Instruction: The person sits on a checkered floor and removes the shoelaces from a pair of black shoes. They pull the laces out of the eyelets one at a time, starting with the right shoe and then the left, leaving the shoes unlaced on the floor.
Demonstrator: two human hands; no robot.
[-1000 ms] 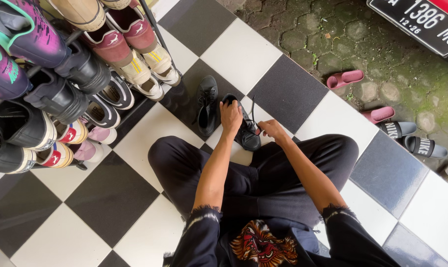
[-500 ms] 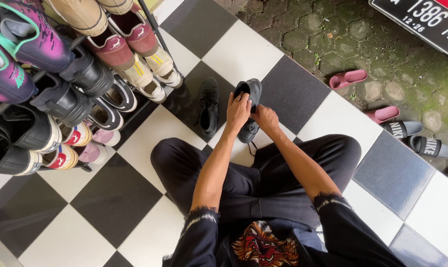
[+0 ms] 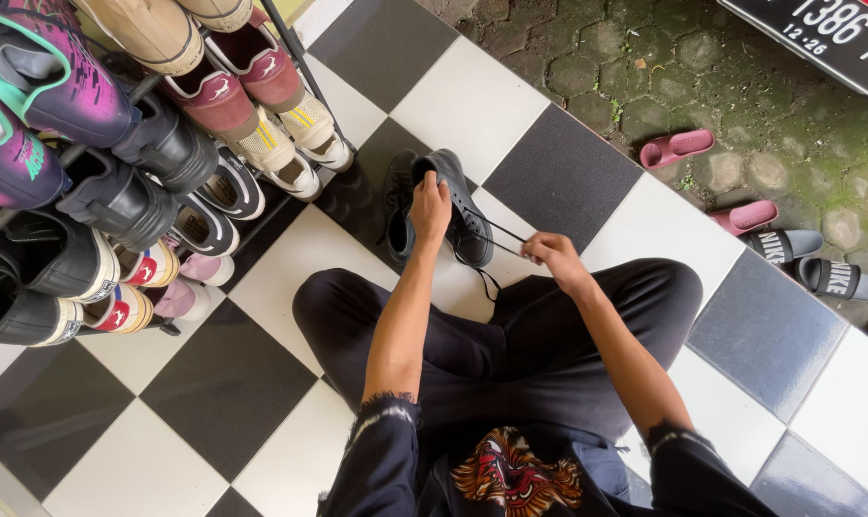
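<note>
I sit cross-legged on a black-and-white checkered tile floor (image 3: 290, 258). My left hand (image 3: 431, 204) grips a black lace-up shoe (image 3: 465, 213) by its opening and holds it tilted above the tiles. My right hand (image 3: 550, 252) pinches the shoe's black lace (image 3: 499, 239) and holds it stretched taut to the right. The matching second black shoe (image 3: 397, 206) lies on the floor just left of the held one, partly hidden behind it.
A shoe rack (image 3: 118, 163) packed with several pairs fills the upper left. Pink slides (image 3: 673, 148) and dark slides (image 3: 817, 263) lie on mossy paving stones beyond the tile edge. A red vehicle's number plate (image 3: 817, 43) sits at top right.
My right hand left the shoe and pulled the lace out to the right. My left hand shifted the shoe slightly left, next to the other shoe.
</note>
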